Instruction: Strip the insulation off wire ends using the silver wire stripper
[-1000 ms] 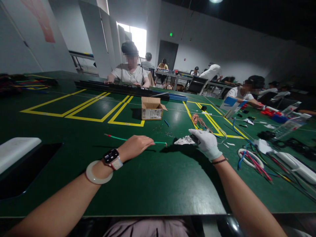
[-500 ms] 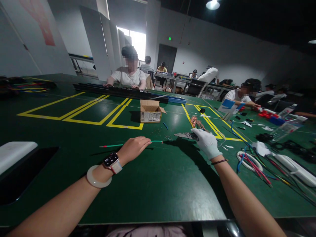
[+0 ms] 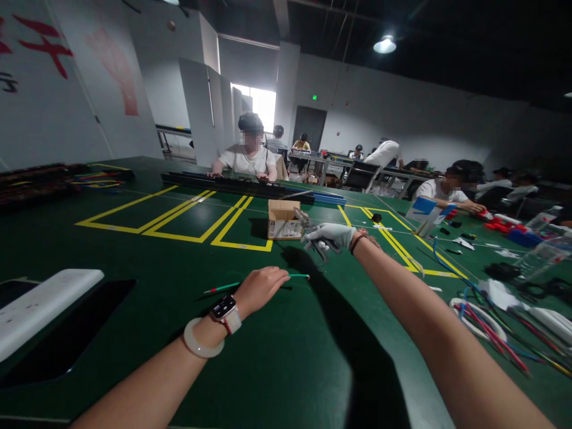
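Observation:
My left hand (image 3: pixel 263 289), bare with a watch and a pale bangle at the wrist, is closed around a green wire (image 3: pixel 298 276). The wire sticks out on both sides of the hand, with a red band near its left end and a small bare tip at the right. A white glove covers my right hand (image 3: pixel 337 236), which grips metal wire stripper pliers (image 3: pixel 302 218). Their jaws point up in front of the right side of an open cardboard box (image 3: pixel 283 230); whether they touch it I cannot tell. My right forearm partly hides a bundle of copper strands (image 3: pixel 369 237).
Coloured wires (image 3: pixel 485 328) and a white cable coil lie at the right, near plastic bottles. A white power strip (image 3: pixel 49 307) and a dark flat panel (image 3: pixel 84 333) are at the left. Black and blue strips (image 3: pixel 250 187) lie across the far side, before a seated person (image 3: pixel 250 155).
My right hand has moved left and away from me with the pliers, from beside the copper strands to the box. The left hand still holds the wire. The view has tilted up.

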`<state>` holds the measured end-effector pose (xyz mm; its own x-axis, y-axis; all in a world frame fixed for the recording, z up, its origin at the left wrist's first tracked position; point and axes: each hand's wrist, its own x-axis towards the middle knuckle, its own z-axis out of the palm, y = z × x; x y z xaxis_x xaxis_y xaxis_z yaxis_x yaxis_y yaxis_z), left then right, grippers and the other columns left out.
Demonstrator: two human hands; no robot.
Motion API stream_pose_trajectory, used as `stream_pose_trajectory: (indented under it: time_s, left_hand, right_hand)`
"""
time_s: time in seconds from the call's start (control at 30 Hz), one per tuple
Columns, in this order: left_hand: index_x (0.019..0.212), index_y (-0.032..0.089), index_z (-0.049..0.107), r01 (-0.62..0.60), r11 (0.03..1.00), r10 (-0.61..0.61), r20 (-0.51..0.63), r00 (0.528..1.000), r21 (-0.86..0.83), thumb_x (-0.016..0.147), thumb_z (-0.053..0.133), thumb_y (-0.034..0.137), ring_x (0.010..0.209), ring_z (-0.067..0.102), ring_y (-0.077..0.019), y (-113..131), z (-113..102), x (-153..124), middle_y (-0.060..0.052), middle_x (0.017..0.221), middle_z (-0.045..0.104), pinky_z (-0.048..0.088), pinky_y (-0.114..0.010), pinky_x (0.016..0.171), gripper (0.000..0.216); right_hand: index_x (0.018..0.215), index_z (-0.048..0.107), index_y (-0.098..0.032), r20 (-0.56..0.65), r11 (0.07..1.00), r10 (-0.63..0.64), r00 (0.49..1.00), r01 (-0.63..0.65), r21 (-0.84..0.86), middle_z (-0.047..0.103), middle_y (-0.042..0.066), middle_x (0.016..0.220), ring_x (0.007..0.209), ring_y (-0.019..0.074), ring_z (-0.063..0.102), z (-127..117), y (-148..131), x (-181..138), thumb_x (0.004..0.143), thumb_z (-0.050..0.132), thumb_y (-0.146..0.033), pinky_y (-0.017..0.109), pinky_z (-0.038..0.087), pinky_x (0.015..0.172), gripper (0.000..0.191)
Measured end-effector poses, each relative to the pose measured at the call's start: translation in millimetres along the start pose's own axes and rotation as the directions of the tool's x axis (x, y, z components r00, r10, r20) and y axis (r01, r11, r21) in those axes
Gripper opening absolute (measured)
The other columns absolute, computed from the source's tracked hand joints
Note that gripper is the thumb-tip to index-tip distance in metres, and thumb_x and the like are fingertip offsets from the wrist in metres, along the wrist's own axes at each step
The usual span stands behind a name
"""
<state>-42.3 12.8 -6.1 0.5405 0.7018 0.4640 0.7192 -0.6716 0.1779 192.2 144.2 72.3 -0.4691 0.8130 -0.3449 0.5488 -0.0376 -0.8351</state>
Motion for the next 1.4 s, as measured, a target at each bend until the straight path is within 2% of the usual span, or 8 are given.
stream_pose_trajectory:
  time_s: [0.17,0.33,0.57,0.63,0.8,1.1,1.3,1.4]
  left_hand:
    - [0.102,0.015,0.067,0.031,0.999,-0.03,-0.076,0.997,0.011,0.095,0.05,0.021,0.089,0.069,-0.0195,-5,-3,1,-0.006,0.095,0.072,0.055,-0.03,0.078,0.02]
    - [0.103,0.014,0.067,0.022,1.0,-0.02,-0.143,0.99,0.013,0.094,0.051,0.02,0.089,0.069,-0.02,-8,-4,0,-0.007,0.096,0.072,0.056,-0.031,0.078,0.019]
    - [0.105,0.015,0.065,0.041,0.999,-0.046,-0.205,0.978,-0.027,0.095,0.049,0.019,0.092,0.068,-0.0189,-6,-7,0,-0.006,0.098,0.072,0.055,-0.031,0.081,0.019]
    - [0.105,0.016,0.065,0.053,0.997,-0.062,-0.201,0.978,-0.051,0.095,0.049,0.02,0.092,0.068,-0.0183,-5,-7,1,-0.006,0.098,0.071,0.055,-0.03,0.081,0.019]
    - [0.105,0.015,0.065,0.061,0.995,-0.072,-0.149,0.986,-0.082,0.095,0.049,0.02,0.091,0.067,-0.0188,-1,-7,1,-0.006,0.097,0.07,0.054,-0.031,0.081,0.019]
    - [0.106,0.018,0.065,0.05,0.994,-0.06,-0.102,0.993,-0.094,0.097,0.045,0.023,0.091,0.066,-0.0182,10,-1,1,-0.005,0.096,0.069,0.053,-0.03,0.08,0.023]
    - [0.101,0.016,0.065,0.029,0.993,-0.042,-0.107,0.993,-0.116,0.098,0.043,0.023,0.089,0.066,-0.018,10,1,1,-0.006,0.092,0.068,0.053,-0.03,0.079,0.024]
    - [0.1,0.016,0.065,0.009,0.992,-0.024,-0.11,0.994,-0.129,0.098,0.042,0.023,0.088,0.066,-0.0178,11,0,0,-0.006,0.093,0.068,0.054,-0.031,0.079,0.024]
  right_hand:
    - [0.086,0.055,-0.011,0.093,0.937,-0.051,0.994,0.016,0.35,0.068,0.006,0.068,0.047,0.0088,0.059,14,-2,29,0.093,0.038,-0.013,0.014,0.051,0.045,0.018]
    - [0.089,0.051,-0.013,0.034,0.807,-0.098,0.995,0.059,0.588,0.067,0.004,0.068,0.055,0.0091,0.064,27,9,36,0.094,0.032,-0.01,0.013,0.052,0.048,0.02]
    - [0.104,0.054,-0.012,-0.066,0.698,-0.12,0.991,0.131,0.704,0.071,0.007,0.082,0.061,0.0121,0.067,24,7,-4,0.094,0.036,-0.015,0.023,0.058,0.059,0.021]
    - [0.112,0.054,-0.015,-0.126,0.687,-0.156,0.98,0.199,0.699,0.071,0.008,0.094,0.063,0.0131,0.068,19,10,-27,0.093,0.04,-0.019,0.027,0.059,0.062,0.024]
    - [0.12,0.054,-0.018,-0.422,0.834,-0.189,0.887,0.372,0.407,0.067,0.012,0.111,0.064,0.0168,0.069,13,39,-79,0.083,0.058,-0.025,0.033,0.059,0.062,0.038]
    - [0.124,0.055,-0.02,-0.55,0.889,-0.252,0.796,0.415,0.194,0.066,0.01,0.11,0.065,0.0146,0.067,44,82,-108,0.08,0.061,-0.042,0.03,0.056,0.066,0.049]
    - [0.119,0.058,-0.019,-0.498,0.914,-0.177,0.849,0.33,0.237,0.066,0.007,0.101,0.058,0.0116,0.063,56,89,-109,0.079,0.06,-0.043,0.024,0.05,0.055,0.046]
    - [0.118,0.058,-0.021,-0.521,0.926,-0.204,0.829,0.336,0.171,0.063,0.004,0.098,0.057,0.0092,0.06,58,94,-109,0.081,0.059,-0.042,0.024,0.049,0.056,0.043]
